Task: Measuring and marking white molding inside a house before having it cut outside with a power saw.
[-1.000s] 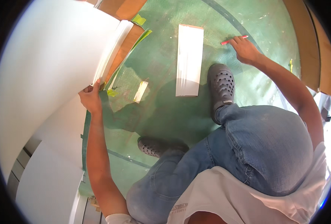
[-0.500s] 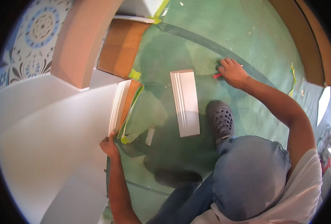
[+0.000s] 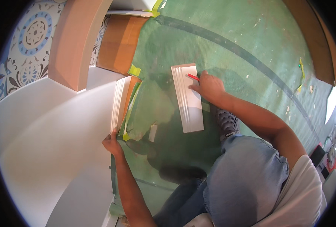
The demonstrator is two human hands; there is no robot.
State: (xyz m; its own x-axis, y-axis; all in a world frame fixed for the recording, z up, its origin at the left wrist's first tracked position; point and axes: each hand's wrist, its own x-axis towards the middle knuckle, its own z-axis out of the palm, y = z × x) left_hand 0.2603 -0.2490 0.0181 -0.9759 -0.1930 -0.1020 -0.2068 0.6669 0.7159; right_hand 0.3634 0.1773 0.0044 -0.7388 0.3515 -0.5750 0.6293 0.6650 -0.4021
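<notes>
My right hand [image 3: 209, 89] is closed round a red pencil or marker [image 3: 193, 76], whose red end points up and to the left. That hand is over a short length of white moulding [image 3: 188, 104] with a ribbed left edge, lying on the green-covered floor. At the foot of the white wall on the left, my left hand [image 3: 113, 143] grips the near end of a second white moulding piece [image 3: 119, 104] between thumb and fingers. This piece stands along the wall, with a brown strip beside it.
Brown cardboard [image 3: 118, 41] lies at the upper left beside a boxed-out column [image 3: 71, 41]. Yellow-green tape [image 3: 134, 70] sticks near its corner. A small pale scrap [image 3: 152, 132] rests on the green floor covering [image 3: 221, 22]. My shoe [image 3: 227, 123] is right of the loose moulding.
My right hand has come left and down with the red pencil or marker, from beyond the loose moulding to over it. The left hand stays at the wall piece.
</notes>
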